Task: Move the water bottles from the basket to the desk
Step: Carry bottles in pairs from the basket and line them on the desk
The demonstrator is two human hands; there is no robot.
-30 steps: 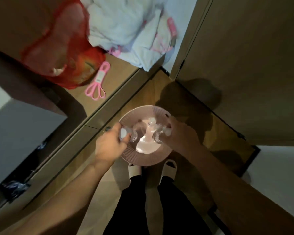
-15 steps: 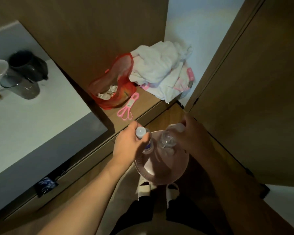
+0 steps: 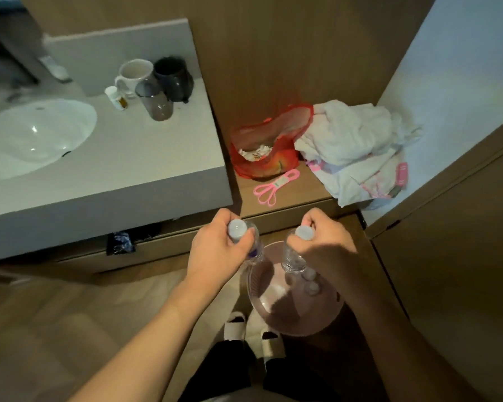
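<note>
1. Two bottles are in hand, one each. Left hand [image 3: 215,250] has its fingers [image 3: 246,242] curled round the neck of the left bottle [image 3: 254,250], just under the cap. Right hand [image 3: 323,245] grips the right bottle [image 3: 294,259] the same way, at the cap.
2. Both bottles hang upright above the pink basket [image 3: 273,311], which sits on the floor just ahead of the person's feet. Whether their bases are fully above the rim I cannot tell.
3. More pale caps [image 3: 311,282] show inside the basket, by the right bottle; probably further bottles, count unclear.
4. Desk [image 3: 145,158] lies to the left and above the basket, well apart from both bottles. It carries a sink, two mugs, a tumbler and a small jar. No water bottle stands on it.
5. Judgement: early stage. Lift underway, nothing delivered. Left to do: carry this pair over, set them down on the bare stretch near the front edge, then come back for whatever remains in the basket.
</note>
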